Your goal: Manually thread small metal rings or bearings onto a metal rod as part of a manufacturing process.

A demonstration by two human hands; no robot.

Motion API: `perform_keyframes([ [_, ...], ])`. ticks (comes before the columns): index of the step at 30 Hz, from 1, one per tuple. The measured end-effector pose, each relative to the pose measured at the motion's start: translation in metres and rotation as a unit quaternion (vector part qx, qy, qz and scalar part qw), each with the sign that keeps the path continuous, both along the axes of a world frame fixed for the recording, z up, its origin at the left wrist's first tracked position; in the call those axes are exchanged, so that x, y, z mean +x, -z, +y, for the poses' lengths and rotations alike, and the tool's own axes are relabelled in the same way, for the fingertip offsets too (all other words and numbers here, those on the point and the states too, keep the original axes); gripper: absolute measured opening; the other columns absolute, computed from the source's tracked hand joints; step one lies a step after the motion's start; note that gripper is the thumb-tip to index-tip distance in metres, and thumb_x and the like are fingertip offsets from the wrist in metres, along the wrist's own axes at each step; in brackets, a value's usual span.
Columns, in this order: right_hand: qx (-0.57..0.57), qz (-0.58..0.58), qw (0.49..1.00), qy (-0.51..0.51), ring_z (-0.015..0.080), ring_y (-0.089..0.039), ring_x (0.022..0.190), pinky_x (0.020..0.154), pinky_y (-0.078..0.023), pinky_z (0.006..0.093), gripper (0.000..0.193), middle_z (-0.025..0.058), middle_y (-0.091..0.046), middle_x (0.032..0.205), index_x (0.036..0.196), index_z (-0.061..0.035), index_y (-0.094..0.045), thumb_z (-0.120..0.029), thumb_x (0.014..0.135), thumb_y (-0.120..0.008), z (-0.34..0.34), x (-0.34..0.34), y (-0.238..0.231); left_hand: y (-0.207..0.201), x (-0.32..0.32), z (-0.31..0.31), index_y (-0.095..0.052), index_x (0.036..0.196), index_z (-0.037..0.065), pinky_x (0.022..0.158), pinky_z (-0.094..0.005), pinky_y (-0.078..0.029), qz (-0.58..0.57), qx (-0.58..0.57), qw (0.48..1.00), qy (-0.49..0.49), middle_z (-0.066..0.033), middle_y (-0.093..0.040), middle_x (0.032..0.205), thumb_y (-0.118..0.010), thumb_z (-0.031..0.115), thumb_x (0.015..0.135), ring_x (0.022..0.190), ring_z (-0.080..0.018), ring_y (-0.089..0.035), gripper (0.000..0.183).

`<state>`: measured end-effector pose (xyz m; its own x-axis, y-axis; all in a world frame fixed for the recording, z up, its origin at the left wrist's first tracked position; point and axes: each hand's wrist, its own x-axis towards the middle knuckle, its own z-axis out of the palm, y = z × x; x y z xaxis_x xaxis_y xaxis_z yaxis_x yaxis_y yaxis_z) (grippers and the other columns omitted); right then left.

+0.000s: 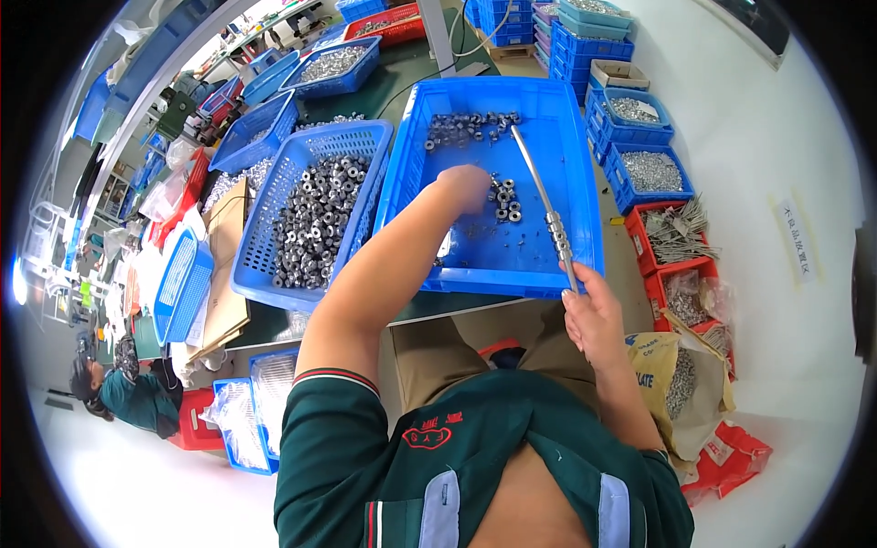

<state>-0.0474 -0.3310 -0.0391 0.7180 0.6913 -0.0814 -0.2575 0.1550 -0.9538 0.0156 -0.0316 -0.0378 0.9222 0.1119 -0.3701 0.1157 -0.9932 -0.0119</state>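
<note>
Many rings (pixel 320 219) in basket (pixel 258 247), fewer in tray (pixel 559 151)

Worn on the head, the left of two side-by-side fisheyes looks steeply down over the shirt (pixel 352 466) onto the tray (pixel 554 137), just above centre, with left hand (pixel 468 189) and right hand (pixel 596 318) at close range; its wide round field bends the wall (pixel 767 137) at right, takes in floor (pixel 155 479) at lower left, and ends in black

A green-topped workbench (pixel 395 66) bears a blue plastic tray (pixel 565 123) and, just left of it, a perforated blue basket (pixel 258 224). Farther back stands a blue bin (pixel 340 87).
</note>
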Motion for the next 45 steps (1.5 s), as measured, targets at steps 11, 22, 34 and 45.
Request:
perform_keyframes([
  [11, -0.024, 0.008, 0.999, -0.032, 0.0010, -0.035, 0.042, 0.038, -0.027, 0.0175, 0.040, -0.0054, -0.042, 0.057, 0.129, -0.0018, -0.042, -0.008, 0.090, -0.052, -0.006, 0.002, -0.006, -0.047, -0.014, 0.037, -0.061, 0.097, 0.003, 0.063, -0.0236, -0.046, -0.135, -0.606, 0.762, -0.184, -0.0023, -0.058, 0.079, -0.060, 0.014, 0.085, 0.067, -0.0108, -0.054, 0.016],
  [22, -0.025, 0.009, 0.999, -0.046, 0.0005, -0.035, 0.042, 0.038, -0.027, 0.0170, 0.041, -0.0055, -0.043, 0.058, 0.130, -0.0013, -0.042, -0.007, 0.090, -0.052, -0.008, 0.005, -0.004, -0.058, -0.016, 0.029, -0.059, 0.100, 0.001, 0.063, -0.0239, -0.043, -0.117, -0.788, 0.591, -0.125, -0.0028, -0.055, 0.081, -0.058, 0.016, 0.090, 0.070, -0.0111, -0.050, 0.019],
  [34, -0.017, 0.006, 0.999, -0.046, 0.0005, -0.035, 0.044, 0.041, -0.026, 0.0166, 0.041, -0.0056, -0.043, 0.061, 0.130, -0.0012, -0.044, -0.005, 0.090, -0.052, -0.009, 0.007, -0.001, -0.060, -0.017, 0.032, -0.061, 0.096, 0.001, 0.061, -0.0243, -0.042, -0.140, -0.777, 0.597, -0.144, -0.0029, -0.056, 0.079, -0.064, 0.018, 0.085, 0.069, -0.0113, -0.051, 0.021],
  [45, -0.009, 0.000, 0.999, -0.040, 0.0004, -0.034, 0.045, 0.040, -0.025, 0.0170, 0.042, -0.0060, -0.042, 0.060, 0.131, -0.0012, -0.043, -0.006, 0.090, -0.052, -0.010, 0.006, 0.005, -0.066, -0.020, 0.020, -0.062, 0.095, 0.000, 0.057, -0.0231, -0.042, -0.151, -0.785, 0.584, -0.143, -0.0028, -0.056, 0.075, -0.064, 0.016, 0.085, 0.065, -0.0102, -0.050, 0.019],
])
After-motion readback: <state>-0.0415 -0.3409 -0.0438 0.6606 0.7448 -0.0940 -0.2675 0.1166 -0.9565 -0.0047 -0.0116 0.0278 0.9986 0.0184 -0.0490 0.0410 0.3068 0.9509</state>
